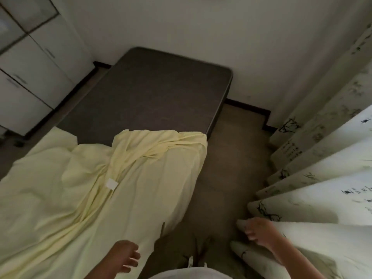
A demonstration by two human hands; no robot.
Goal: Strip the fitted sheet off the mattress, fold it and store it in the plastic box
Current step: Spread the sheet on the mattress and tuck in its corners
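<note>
Pale yellow cotton, the sheet (pixel 84 188) lay rumpled over the near half of the mattress (pixel 153 93), the far half already bare; it looked light, limp and prone to sliding, best gathered at its bunched edge; left hand (pixel 124 256) hovered over it, fingers loosely curled and empty; right hand (pixel 259 232), fingers slack, brushed the curtain (pixel 322 198).

Single head view, standing height, angled steeply down along mattress (pixel 153 93) toward far wall (pixel 181 27), floor (pixel 227 168) right, wide-angle.
</note>
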